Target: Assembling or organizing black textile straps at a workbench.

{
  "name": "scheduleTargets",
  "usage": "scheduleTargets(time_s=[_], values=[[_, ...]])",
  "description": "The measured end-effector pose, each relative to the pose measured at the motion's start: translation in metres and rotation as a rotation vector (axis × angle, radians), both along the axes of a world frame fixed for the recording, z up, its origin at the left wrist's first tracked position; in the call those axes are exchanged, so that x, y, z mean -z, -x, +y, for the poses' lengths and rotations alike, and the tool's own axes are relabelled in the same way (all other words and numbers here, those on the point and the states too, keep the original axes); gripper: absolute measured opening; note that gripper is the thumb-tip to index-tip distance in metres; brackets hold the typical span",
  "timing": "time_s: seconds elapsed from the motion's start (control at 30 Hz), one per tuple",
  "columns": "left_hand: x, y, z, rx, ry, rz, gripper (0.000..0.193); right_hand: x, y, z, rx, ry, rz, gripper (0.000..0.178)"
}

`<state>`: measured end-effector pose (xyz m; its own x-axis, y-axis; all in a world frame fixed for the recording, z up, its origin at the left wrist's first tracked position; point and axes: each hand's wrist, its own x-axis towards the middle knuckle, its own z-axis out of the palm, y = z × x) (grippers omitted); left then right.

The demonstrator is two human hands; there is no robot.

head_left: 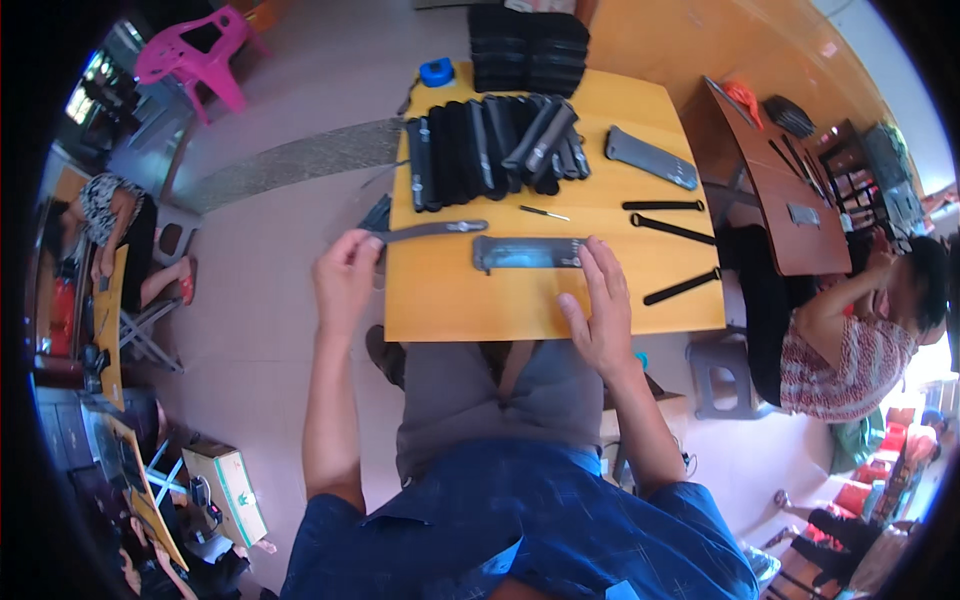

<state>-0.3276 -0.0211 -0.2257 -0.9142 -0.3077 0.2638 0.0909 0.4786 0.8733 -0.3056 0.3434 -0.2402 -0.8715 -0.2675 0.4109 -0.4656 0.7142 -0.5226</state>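
A person looks down at a yellow wooden surface point(440, 305). The left hand point(345, 275) pinches the left end of a narrow grey strap point(425, 231) between thumb and fingers; the strap reaches rightward above the near part of the surface, and pale lettering, too small to read, sits toward its far end. The right hand point(602, 310) is open, fingers spread, its fingertips at the right end of a flat, dark grey sleeve point(525, 254) lying crosswise in front of the person. Small pale marks run down that end, also unreadable.

Behind these lies a row of black and grey folded sleeves point(450, 150), several with light printed marks. Beyond it are a tall black stack point(528, 50) and a blue tape measure point(437, 72). To the right, a wider grey sleeve point(650, 160) bears a line of tiny pale marks at one end, near three black looped straps point(663, 206). A slim, dark pen-like tool point(543, 212) lies between. At lower left, a carton point(235, 490) carries green printing.
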Motion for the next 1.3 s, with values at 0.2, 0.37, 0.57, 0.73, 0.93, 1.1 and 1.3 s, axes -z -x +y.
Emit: scheduleTargets(time_s=[0.2, 0.37, 0.57, 0.73, 0.93, 1.1, 1.3], values=[[-0.087, -0.063, 0.049, 0.267, 0.538, 0.391, 0.01, -0.085, -0.005, -0.079, -0.324, 0.158, 0.166, 0.065], [-0.11, -0.095, 0.07, 0.278, 0.383, 0.455, 0.012, -0.109, -0.01, -0.097, -0.531, 0.228, -0.042, 0.019], [-0.085, -0.109, 0.085, 0.257, 0.002, 0.28, 0.01, -0.116, -0.02, -0.078, -0.54, 0.175, 0.065, 0.01], [-0.057, -0.11, 0.086, 0.331, -0.312, -0.074, 0.009, -0.112, -0.025, -0.065, -0.531, 0.053, -0.039, 0.013], [-0.04, -0.086, 0.086, 0.335, -0.645, -0.256, 0.011, -0.101, -0.016, -0.029, -0.366, 0.009, -0.23, 0.017], [-0.012, -0.06, 0.083, 0.303, -0.733, -0.281, 0.01, -0.081, 0.007, 0.028, -0.242, 0.104, -0.521, 0.015], [0.017, -0.052, 0.101, 0.238, -0.611, -0.356, 0.01, -0.021, 0.008, 0.065, -0.064, 0.391, -0.774, 0.019]])
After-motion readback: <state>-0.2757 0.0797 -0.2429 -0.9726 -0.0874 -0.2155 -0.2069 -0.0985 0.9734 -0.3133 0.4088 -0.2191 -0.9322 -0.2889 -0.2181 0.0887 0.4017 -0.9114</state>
